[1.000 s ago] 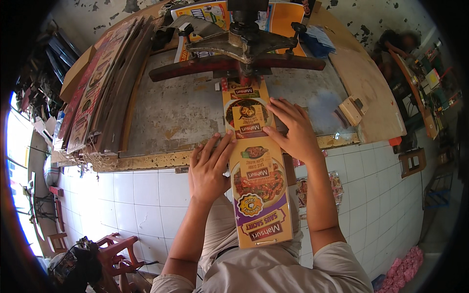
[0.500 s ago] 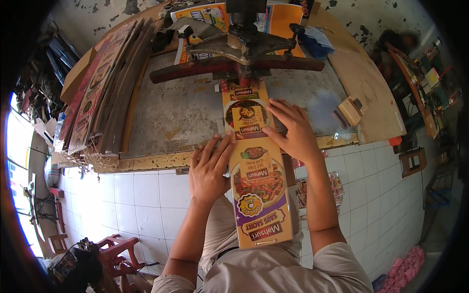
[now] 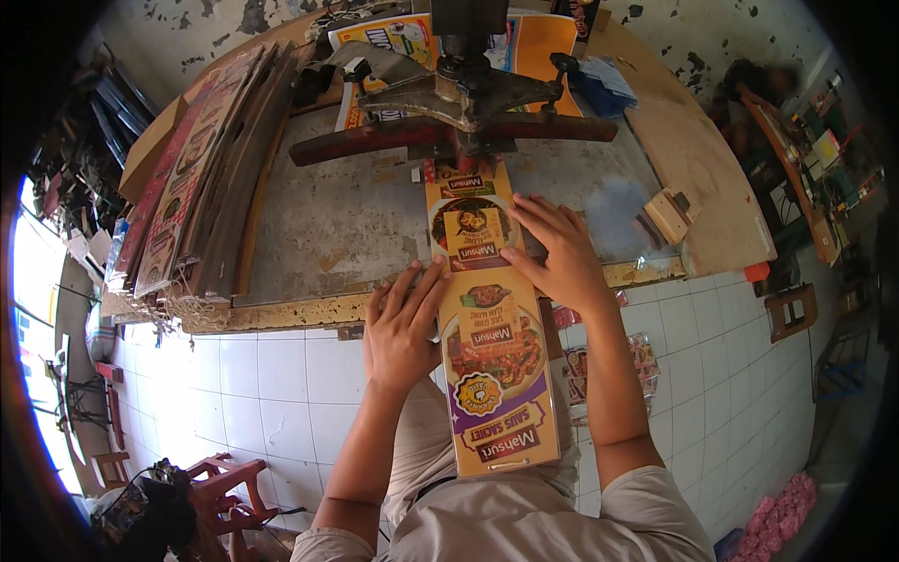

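A long yellow printed cardboard strip [image 3: 501, 398] with food pictures runs from the worktable over its front edge towards my lap. A small metal eyelet or staple shows at its near end. On its left edge rest the outstretched fingertips of my left hand [image 3: 405, 323], whose thumb is hidden. My right hand [image 3: 567, 258] lies along the right edge, fingers spread and thumb on the strip's face. Beyond both hands, the far end of the strip reaches under the dark red crossbar of a metal press [image 3: 468, 108].
Tall stacks of printed boards [image 3: 197, 178] lean at the left of the worktable [image 3: 318, 225]. A wooden block [image 3: 670, 215] sits on the right side. Printed sheets [image 3: 548, 37] lie behind the press. A red stool [image 3: 225, 496] stands on the tiled floor, with printed pieces [image 3: 641, 361] at the right.
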`<action>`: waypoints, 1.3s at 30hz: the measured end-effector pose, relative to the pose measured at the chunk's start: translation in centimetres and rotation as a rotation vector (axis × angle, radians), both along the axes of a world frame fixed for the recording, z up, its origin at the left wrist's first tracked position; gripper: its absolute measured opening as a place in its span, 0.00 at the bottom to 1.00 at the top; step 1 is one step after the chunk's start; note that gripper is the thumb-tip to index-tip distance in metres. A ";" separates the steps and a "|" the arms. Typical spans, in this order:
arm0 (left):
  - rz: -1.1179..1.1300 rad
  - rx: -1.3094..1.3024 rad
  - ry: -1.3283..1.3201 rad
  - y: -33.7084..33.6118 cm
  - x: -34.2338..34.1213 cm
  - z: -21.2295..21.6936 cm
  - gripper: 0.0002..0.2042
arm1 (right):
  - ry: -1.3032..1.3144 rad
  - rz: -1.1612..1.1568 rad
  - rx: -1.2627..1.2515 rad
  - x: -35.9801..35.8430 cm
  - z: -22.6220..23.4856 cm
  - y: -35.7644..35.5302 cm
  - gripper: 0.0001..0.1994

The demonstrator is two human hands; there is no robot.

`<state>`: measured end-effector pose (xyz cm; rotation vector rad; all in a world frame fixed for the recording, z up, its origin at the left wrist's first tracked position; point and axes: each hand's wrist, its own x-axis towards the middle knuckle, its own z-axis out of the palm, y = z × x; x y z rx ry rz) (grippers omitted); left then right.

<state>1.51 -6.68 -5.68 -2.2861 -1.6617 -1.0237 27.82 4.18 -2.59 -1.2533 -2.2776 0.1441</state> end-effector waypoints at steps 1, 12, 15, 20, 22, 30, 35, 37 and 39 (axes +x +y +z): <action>-0.001 0.001 0.001 0.0 0.0 0.0 0.23 | -0.001 -0.002 0.001 0.0 0.0 0.0 0.32; -0.014 0.016 0.014 0.0 -0.4 -0.5 0.27 | 0.219 -0.064 0.184 1.2 0.3 -0.4 0.24; -0.016 0.012 0.000 -0.2 -0.4 -0.6 0.27 | 0.236 -0.265 0.355 5.4 0.9 -1.0 0.21; -0.002 0.005 -0.010 -0.5 0.0 -1.1 0.27 | 0.021 -0.611 0.341 13.7 1.7 -2.6 0.20; 0.015 0.030 -0.005 -0.6 0.1 -1.6 0.26 | -0.037 -0.604 0.243 15.5 1.7 -2.6 0.20; 0.050 0.119 0.007 -0.3 0.2 -3.3 0.25 | 0.058 -0.541 0.197 17.4 1.9 -1.8 0.12; 0.079 0.139 0.046 -0.1 0.2 -3.3 0.27 | 0.228 -0.468 0.194 16.6 1.6 -1.8 0.11; 0.078 0.144 0.046 -0.1 0.3 -3.4 0.26 | 0.226 -0.368 0.276 15.1 1.5 -3.0 0.10; 0.072 0.147 0.036 -0.2 0.1 -3.6 0.25 | 0.247 -0.262 0.252 11.3 2.5 -5.0 0.11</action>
